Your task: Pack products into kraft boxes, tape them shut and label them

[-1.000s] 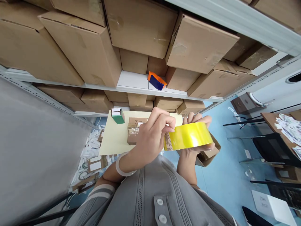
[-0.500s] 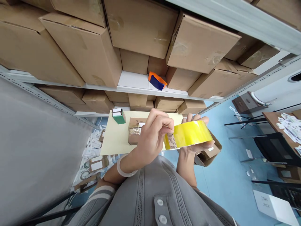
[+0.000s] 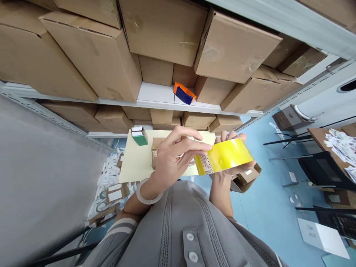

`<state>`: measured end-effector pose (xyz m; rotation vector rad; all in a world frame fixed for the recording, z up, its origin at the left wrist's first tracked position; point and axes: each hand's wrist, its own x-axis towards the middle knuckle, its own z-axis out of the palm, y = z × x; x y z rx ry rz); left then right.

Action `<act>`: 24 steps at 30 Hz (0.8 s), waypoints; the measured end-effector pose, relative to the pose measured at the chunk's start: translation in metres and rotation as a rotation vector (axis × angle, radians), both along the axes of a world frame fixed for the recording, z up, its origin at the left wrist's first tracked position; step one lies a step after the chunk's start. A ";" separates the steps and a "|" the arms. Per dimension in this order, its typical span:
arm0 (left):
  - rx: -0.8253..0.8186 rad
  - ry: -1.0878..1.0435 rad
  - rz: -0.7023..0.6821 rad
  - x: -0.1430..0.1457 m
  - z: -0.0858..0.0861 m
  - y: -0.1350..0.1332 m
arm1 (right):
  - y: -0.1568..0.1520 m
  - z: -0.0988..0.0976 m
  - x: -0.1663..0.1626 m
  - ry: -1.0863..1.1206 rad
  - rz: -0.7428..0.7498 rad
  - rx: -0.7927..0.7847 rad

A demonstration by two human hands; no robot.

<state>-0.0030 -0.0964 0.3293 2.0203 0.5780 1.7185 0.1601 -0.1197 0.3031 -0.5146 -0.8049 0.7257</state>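
Observation:
A wide roll of yellow tape (image 3: 226,155) is in my right hand (image 3: 224,175), whose fingers show behind the roll and along its far edge. A printed strip marks the roll's left end. My left hand (image 3: 175,154), with a white bangle on the wrist, has its fingers stretched out. Its fingertips touch the tape near the printed strip. Beneath the left hand, a taped cardboard box (image 3: 157,143) lies partly hidden on the pale yellow table (image 3: 130,167). A small green and white box (image 3: 139,136) stands at the table's far left.
Cardboard cartons (image 3: 164,31) fill the shelves in front. An orange and blue tape dispenser-like object (image 3: 184,93) lies on the white shelf. An open carton (image 3: 244,180) is on the floor to the right. Paper scraps (image 3: 109,174) litter the floor at left; a black chair (image 3: 319,170) stands at right.
My left fingers have opened from a pinch at the tape's edge and now stretch out over it. The right hand still holds the roll, shifted slightly.

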 end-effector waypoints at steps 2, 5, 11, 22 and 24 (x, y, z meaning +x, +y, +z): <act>0.012 -0.024 0.011 0.004 -0.001 0.002 | 0.002 0.000 -0.001 0.056 0.015 0.007; 0.023 -0.050 0.070 0.014 -0.005 0.005 | 0.004 -0.004 -0.001 0.127 0.033 -0.010; -0.035 -0.009 0.203 0.031 -0.011 0.012 | 0.010 -0.020 0.002 0.157 -0.008 -0.093; -0.113 -0.021 0.001 0.033 -0.019 0.035 | 0.024 -0.026 0.007 0.237 -0.057 -0.141; -0.139 0.027 -0.042 0.029 -0.021 0.038 | 0.027 -0.027 0.009 0.226 -0.030 -0.151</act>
